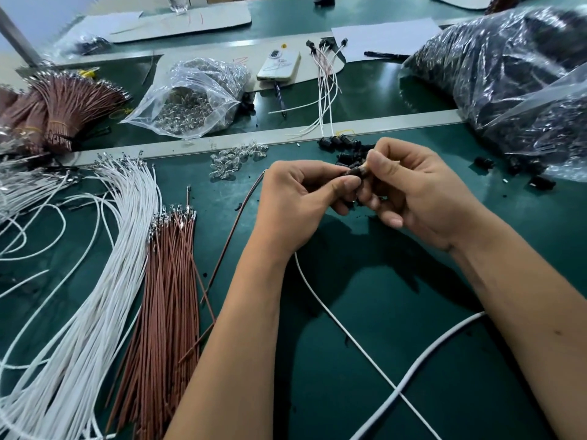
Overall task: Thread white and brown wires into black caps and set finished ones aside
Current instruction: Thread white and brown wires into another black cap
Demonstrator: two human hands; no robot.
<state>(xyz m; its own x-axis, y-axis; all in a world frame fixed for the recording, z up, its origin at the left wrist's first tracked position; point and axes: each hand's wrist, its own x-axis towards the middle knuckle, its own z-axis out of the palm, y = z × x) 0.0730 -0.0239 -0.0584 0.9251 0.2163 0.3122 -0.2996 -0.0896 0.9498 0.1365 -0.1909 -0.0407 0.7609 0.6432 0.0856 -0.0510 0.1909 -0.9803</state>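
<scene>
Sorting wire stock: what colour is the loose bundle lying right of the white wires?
Reddish brown, with silvery metal terminals at the far ends: the brown wire bundle, clearest in the head view.

- Counter (413,312): dark green mat, matt, smooth, faint sheen under the light.
- Strip (397,120) across the counter: pale grey, looks like brushed metal, dull.
- White wires (104,281): smooth plastic sleeve, slight gloss; tips carry small shiny metal ends.
- Brown wires (165,296): matt reddish-brown plastic sleeve, bright metal ends at the far tips.
- Black cap (354,173) pinched between the fingers (344,185): dull black plastic.
- Clear bag (190,93): thin glossy plastic film, creased, holding glassy clear small parts.
- Large bag (508,68): crinkled glossy film over black parts.
- Phone (279,66): glossy white case.
- Sheet (386,36): matt white paper.
</scene>
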